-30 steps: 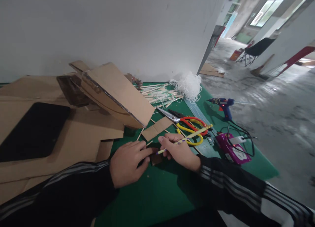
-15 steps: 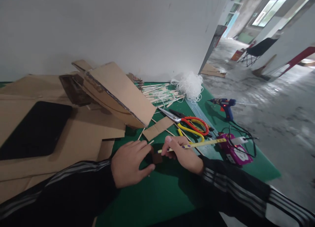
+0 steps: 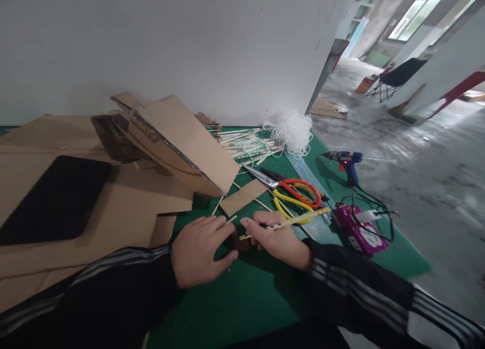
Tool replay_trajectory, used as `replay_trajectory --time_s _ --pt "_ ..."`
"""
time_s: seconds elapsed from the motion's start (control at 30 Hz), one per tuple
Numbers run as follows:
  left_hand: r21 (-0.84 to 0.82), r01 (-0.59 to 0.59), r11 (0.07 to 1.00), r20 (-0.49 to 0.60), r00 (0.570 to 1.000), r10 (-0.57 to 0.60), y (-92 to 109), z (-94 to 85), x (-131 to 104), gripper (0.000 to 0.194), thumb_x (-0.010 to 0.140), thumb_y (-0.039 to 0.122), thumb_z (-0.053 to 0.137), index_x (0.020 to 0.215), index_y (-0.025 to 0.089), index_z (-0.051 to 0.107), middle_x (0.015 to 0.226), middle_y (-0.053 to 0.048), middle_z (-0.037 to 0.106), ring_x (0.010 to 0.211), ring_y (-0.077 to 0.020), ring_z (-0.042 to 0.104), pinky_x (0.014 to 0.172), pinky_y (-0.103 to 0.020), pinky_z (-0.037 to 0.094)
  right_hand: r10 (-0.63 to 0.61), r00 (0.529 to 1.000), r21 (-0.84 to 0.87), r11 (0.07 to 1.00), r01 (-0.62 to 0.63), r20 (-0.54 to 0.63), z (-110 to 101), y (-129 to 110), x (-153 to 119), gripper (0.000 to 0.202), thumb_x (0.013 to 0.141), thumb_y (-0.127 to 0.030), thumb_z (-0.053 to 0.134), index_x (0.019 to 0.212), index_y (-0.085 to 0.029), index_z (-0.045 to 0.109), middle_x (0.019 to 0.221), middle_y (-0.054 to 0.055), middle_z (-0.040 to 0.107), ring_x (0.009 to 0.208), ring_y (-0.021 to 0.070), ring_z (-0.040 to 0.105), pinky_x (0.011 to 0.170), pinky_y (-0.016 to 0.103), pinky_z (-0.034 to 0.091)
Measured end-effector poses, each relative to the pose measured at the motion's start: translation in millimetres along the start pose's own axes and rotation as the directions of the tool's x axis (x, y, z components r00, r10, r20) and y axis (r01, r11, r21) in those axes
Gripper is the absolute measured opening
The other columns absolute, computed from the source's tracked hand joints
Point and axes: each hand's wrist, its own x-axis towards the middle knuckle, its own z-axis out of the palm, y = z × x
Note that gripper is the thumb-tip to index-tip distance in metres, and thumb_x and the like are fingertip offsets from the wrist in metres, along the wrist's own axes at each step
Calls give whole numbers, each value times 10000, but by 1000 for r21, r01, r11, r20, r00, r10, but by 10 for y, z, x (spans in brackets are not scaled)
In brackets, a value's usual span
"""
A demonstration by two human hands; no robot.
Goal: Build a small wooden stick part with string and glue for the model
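Observation:
In the head view, my right hand (image 3: 280,240) is closed round a yellow pencil with dark dots (image 3: 303,219). The pencil slants down to the left, its tip at a small brown cardboard piece (image 3: 243,243). From the left, my left hand (image 3: 202,250) steadies that piece at its edge, index finger and thumb apart around it; the exact contact is partly hidden. A thin stick (image 3: 232,218) shows just beyond the left fingers. Above the hands lie a cardboard strip (image 3: 242,197) and scissors with red and yellow handles (image 3: 299,193).
A large cardboard construction (image 3: 185,142) leans at the back left, near a black flat panel (image 3: 56,197). Behind are bundled sticks (image 3: 248,142) and white string (image 3: 291,132). A blue glue gun (image 3: 346,162) and a purple box with a cable (image 3: 358,230) stand at right.
My right hand has shifted slightly left and the pencil is tilted more steeply, its upper end having swung left. My left hand stays in place.

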Motion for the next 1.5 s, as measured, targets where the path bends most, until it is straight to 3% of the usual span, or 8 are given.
replay_trajectory --time_s 1.13,1.5 --pt "41 -28 999 -27 999 29 -18 23 -7 142 834 339 555 909 218 564 874 -26 586 805 -221 557 662 -342 377 16 997 44 999 -19 80 -7 -9 11 384 889 -376 555 572 -161 528 484 -19 553 416 73 483 389 162 363" --pt "48 -36 998 -57 998 39 -9 27 12 139 845 338 536 898 213 566 867 -25 586 784 -208 552 654 -338 386 32 998 48 998 -34 55 -11 -43 10 383 889 -380 551 576 -161 523 484 -20 548 422 76 482 396 166 364"
